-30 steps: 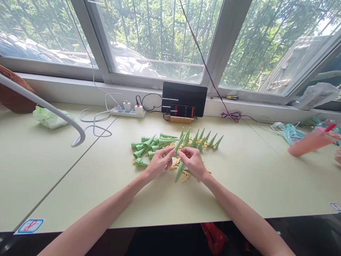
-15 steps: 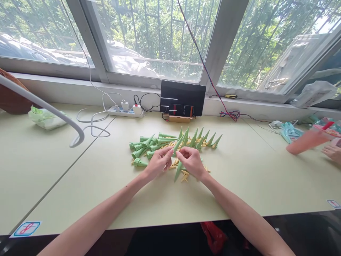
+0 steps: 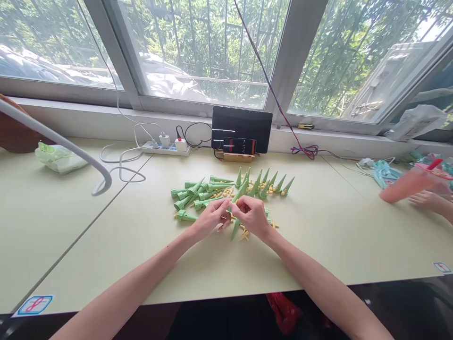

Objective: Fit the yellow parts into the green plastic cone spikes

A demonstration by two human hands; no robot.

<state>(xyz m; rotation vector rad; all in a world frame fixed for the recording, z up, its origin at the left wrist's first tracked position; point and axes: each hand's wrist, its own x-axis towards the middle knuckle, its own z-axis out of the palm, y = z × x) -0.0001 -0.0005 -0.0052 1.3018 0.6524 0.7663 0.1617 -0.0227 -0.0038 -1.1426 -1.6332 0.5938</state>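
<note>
My left hand [image 3: 213,218] is closed, its thumb and fingers pinching a green plastic spike [image 3: 241,190] that points up and away. Against the spike's near end, the fingertips of my right hand [image 3: 253,215] are pinched on a small yellow peg [image 3: 236,202], mostly hidden by the fingers. To the left lies a pile of green spikes with ribbed caps [image 3: 184,203]. Behind my hands, several more green spikes [image 3: 279,183] stand point up among yellow pegs. A few loose yellow pegs [image 3: 244,233] and another green spike [image 3: 236,228] lie below my right hand.
A dark tablet [image 3: 242,123] and a phone [image 3: 239,146] lean at the window sill. A power strip [image 3: 166,149] with white cables sits back left. At right, another person's hand [image 3: 426,200] is beside a pink drink cup [image 3: 403,185]. A white curved bar [image 3: 71,137] crosses the left.
My right hand has shifted slightly left, its fingertips closer to my left thumb at the spike's end. At the right, the other person's hand has moved left behind the cup.
</note>
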